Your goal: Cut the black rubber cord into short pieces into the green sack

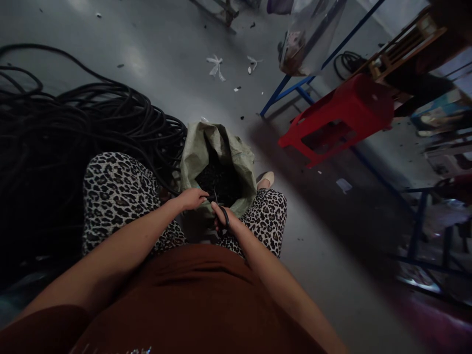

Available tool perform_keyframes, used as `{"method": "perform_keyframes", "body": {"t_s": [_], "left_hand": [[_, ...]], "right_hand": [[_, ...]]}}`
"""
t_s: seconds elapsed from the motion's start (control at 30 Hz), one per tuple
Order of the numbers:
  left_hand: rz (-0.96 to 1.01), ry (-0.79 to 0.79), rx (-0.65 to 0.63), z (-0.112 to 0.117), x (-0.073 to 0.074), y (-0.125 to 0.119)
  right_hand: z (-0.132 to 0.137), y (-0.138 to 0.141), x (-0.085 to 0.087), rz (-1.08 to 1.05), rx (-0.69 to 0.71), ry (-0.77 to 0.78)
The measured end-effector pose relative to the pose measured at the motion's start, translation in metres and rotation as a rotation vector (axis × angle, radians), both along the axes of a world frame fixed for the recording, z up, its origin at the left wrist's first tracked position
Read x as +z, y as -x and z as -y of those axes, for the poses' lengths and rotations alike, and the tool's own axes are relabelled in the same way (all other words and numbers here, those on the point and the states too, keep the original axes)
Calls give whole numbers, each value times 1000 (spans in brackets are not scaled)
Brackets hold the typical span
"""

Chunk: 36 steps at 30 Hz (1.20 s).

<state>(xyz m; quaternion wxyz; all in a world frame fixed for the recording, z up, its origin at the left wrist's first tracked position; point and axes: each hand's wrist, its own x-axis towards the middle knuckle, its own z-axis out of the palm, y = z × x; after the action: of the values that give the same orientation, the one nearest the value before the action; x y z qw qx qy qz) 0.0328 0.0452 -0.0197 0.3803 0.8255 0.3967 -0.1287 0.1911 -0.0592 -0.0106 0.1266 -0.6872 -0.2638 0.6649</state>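
My left hand (193,198) is closed around a black rubber hose (211,197), whose short end sticks out past the fingers. In my closed right hand (222,216) is a pair of scissors (216,196); the thin blades point up beside the hose end. A dark band (225,217) circles near the right wrist. Both hands are over the near rim of an open pale green woven sack (193,157), standing between my knees. Many small black pieces (221,179) lie inside it. Whether the blades touch the hose is too small to tell.
A large heap of coiled black hose (92,115) lies on the floor at left. To the right are a red plastic stool (339,118) and blue metal frames (287,91). White plastic scraps (216,67) litter the grey floor ahead.
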Motion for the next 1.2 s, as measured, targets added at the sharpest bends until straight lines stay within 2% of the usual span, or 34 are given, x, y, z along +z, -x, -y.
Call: {"method": "perform_keyframes", "body": {"t_s": [0.27,0.57,0.87,1.0,1.2], "left_hand": [[-66,-58,-11,0,4,3],[-171,-25,-1,-3,5,3],[-134,-48,76,-6,8,3],[-87,-33,74,-7,8,2],[-32,-2,58,-6,4,3]], "right_hand": [[-3,-1,6,92,-111,-19],[1,-2,-7,139,-73,25],[3,-7,-9,33,-38,14],[4,-7,-11,-24,18,-5],[3,-7,-8,-40,22,-25]]}}
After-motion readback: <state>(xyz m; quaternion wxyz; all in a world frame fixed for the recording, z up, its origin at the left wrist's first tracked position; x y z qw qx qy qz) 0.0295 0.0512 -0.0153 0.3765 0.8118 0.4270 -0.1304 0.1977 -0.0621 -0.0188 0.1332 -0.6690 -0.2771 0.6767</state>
